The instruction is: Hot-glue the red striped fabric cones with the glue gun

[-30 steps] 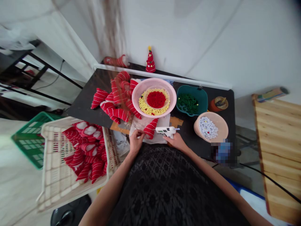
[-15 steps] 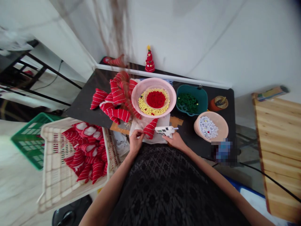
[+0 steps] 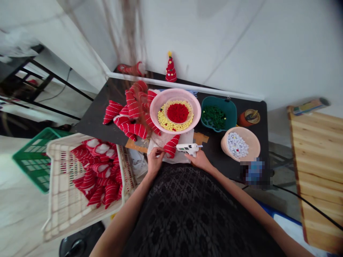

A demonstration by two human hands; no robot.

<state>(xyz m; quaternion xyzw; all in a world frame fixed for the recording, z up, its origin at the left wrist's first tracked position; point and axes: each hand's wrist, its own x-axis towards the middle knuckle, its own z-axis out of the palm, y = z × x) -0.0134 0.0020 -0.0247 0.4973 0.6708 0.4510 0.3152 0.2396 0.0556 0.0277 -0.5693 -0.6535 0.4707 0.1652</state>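
Gripping a glue gun beside a red cone

Holds the glue gun's handle in the closed right hand, over the near edge of the worktop. Points the nozzle left, at the cone; cannot tell if touching it. Has the left hand at the cone's base, fingertips drawn together; cannot tell if pinching it. Has the cone on a pale sheet at the middle of the near edge, tip toward the far edge. Shows a pink basket just beyond, with yellow bits around red bits. Has striped red shapes heaped toward the far left corner. Shows a green tub right of the basket, then a tin near the far right corner and a peach tub of white bits by the right edge. Has a decorated cone upright behind the far edge's white rail, and a white crate of stuffed red pieces off the near edge's left end
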